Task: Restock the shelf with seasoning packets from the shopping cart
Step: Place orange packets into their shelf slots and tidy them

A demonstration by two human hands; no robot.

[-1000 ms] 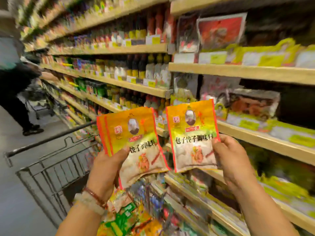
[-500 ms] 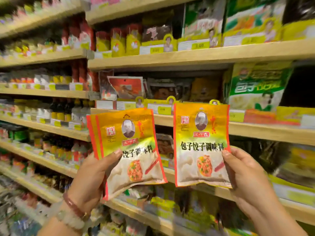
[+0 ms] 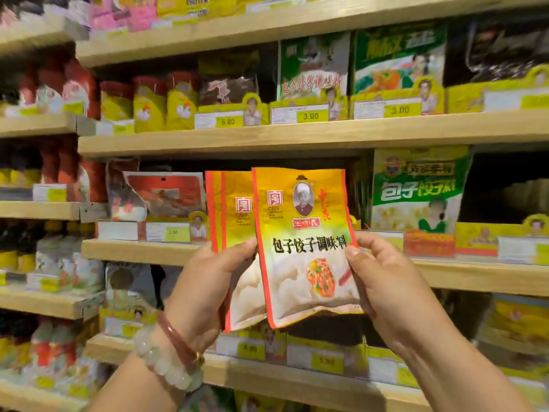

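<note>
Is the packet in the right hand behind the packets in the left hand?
No, the front packet pinched by the right hand overlaps the rear packets that the left hand grips.

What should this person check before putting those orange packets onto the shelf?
1. Right hand grips front packet: ok.
2. Left hand grips rear packets: ok.
3. Packets gathered into one stack, front one overlapping the rear: ok.
4. Printed side facing outward: ok.
5. Matching orange packets' slot on the shelf: cannot tell, none visible.
6. Dark gap at right deep enough: cannot tell.
</note>
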